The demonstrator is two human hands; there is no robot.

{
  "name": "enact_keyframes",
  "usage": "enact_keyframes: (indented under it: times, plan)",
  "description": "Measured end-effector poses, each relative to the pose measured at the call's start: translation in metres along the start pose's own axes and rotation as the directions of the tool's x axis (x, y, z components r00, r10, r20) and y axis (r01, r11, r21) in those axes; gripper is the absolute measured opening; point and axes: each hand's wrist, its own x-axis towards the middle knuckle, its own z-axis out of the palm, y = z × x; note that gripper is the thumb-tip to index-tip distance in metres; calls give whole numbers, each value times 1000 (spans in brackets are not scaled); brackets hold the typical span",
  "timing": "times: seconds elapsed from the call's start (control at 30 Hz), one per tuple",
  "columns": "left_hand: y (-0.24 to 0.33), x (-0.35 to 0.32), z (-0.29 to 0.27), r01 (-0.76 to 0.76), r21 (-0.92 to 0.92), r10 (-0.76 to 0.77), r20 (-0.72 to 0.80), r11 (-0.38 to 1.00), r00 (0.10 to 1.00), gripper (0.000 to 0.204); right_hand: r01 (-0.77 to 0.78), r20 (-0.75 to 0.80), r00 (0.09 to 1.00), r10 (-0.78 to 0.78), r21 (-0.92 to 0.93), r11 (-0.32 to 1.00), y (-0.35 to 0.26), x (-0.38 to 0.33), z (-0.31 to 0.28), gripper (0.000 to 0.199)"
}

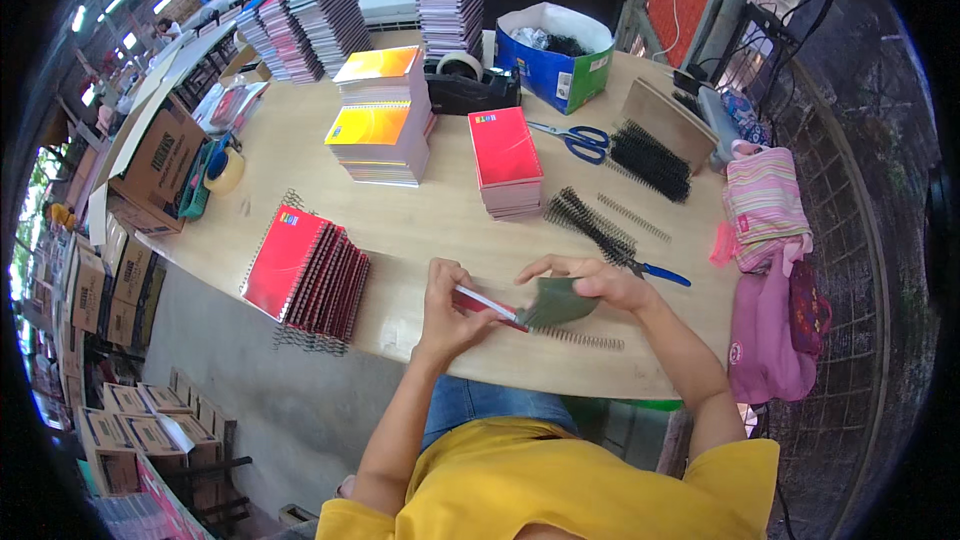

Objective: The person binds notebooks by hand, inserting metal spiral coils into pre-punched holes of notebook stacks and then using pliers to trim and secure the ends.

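Observation:
Near the front edge of the table, my left hand [447, 312] is closed on a thin red notebook [487, 304], held edge-on. My right hand [607, 287] pinches a dark green flat piece [560, 303] between thumb and fingers; its material is unclear. This piece lies against a wire coil [590, 341] that sticks out to the right from the notebook's end. To the left stands a stack of coil-bound red notebooks [285, 265], with coil ends poking out. Farther back is a stack of red-covered notebooks [507, 155] with no coils visible.
Loose coils [590, 223], blue-handled pliers [660, 274], scissors [583, 143] and a dark coil bundle [648, 160] lie to the right. Behind are yellow-orange notebook stacks [375, 135], a tape dispenser [468, 88] and a blue-green box [555, 55]. Pink bags [765, 340] line the right edge.

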Motion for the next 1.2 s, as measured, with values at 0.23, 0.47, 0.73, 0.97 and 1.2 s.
enact_keyframes:
  times: [0.23,0.47,0.73,0.97,1.2]
  plan:
    - [-5,-4,-1,48,28,-48,9,998,999,62,49,45,998,-52,69,996,5,-5,9,57]
    - [-1,-5,0,-43,45,43,-3,998,999,64,173,-89,985,-149,530,830,-22,-18,10,52]
    - [5,-10,10,-27,35,27,10,999,1000,62,0,-111,987,-117,-728,685,-4,-2,11,35]
    - [9,-12,17,-47,6,47,11,999,999,61,5,-131,987,-92,-551,835,6,-3,7,33]
    - [9,-14,22,-26,-87,28,25,996,999,61,45,12,999,-44,-391,919,-3,1,16,33]
